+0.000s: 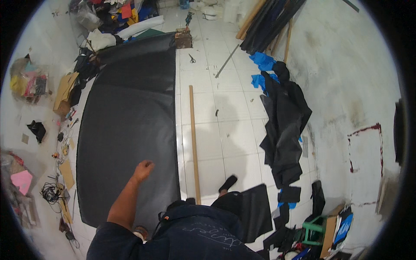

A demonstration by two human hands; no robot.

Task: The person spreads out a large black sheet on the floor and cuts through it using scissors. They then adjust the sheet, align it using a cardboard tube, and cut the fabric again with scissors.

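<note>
My left hand (143, 170) is over the large black sheet (130, 125) spread along the floor on the left. Its fingers are curled in, and nothing shows between them. My right hand is out of sight behind my dark shirt (203, 236). At my right side, close to my body, a smaller black sheet piece (256, 212) sticks out; what holds it is hidden. A long brown pole or tube (193, 138) lies on the tiles right of the big sheet. My foot in a dark shoe (228, 183) is to the right of the pole's near end.
Scissors (192, 58) and a thin metal strip (227, 61) lie on the far tiles. A brick-like block (183, 39) sits at the sheet's far corner. Crumpled black scraps (284, 125) run along the right wall, with a green stool (314, 228) nearer. Tangled cable (52, 193) lies at left.
</note>
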